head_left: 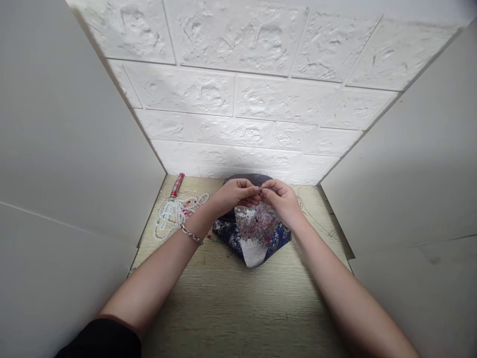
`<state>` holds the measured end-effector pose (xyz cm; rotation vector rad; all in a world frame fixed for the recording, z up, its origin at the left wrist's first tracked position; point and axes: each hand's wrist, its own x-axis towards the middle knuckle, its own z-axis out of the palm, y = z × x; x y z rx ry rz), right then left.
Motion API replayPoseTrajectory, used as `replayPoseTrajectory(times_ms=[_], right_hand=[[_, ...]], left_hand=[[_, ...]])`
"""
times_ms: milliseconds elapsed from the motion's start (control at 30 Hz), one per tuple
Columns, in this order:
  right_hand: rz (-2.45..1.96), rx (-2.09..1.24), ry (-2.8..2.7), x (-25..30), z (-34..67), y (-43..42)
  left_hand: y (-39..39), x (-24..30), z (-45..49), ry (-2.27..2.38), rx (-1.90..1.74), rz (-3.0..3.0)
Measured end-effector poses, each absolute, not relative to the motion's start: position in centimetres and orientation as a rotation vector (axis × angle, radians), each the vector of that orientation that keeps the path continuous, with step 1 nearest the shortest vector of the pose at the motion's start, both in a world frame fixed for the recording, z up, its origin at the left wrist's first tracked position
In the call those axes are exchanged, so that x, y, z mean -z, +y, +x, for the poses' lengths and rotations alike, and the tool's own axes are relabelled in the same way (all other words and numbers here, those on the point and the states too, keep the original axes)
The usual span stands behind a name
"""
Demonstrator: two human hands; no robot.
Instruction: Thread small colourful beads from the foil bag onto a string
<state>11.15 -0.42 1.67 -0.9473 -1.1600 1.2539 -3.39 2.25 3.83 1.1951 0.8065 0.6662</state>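
Observation:
My left hand (236,195) and my right hand (280,198) meet fingertip to fingertip above a pile of small pink and clear beads (257,224). Both hands are pinched closed on something tiny between them; it is too small to name. The beads lie on a dark blue patterned cloth (276,239) with a silver lining (253,252) folded out at the front. A chain bracelet (192,234) circles my left wrist. A dark round object (244,178) sits behind the hands, partly hidden.
Strung clear beads with red bits (175,214) lie coiled at the left. A small red tube (177,185) rests by the back wall. A thin thread (316,214) loops at the right. White panels wall in the wooden tabletop (238,298) on both sides.

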Motion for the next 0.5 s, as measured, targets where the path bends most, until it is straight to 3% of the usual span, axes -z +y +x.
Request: replayPoseTrajectory(times_ms=[500], right_hand=[[-1.020, -1.162, -1.240, -2.03, 11.02, -0.52]], left_hand=[[2.18, -3.80, -3.33, 0.827, -0.659, 1.172]])
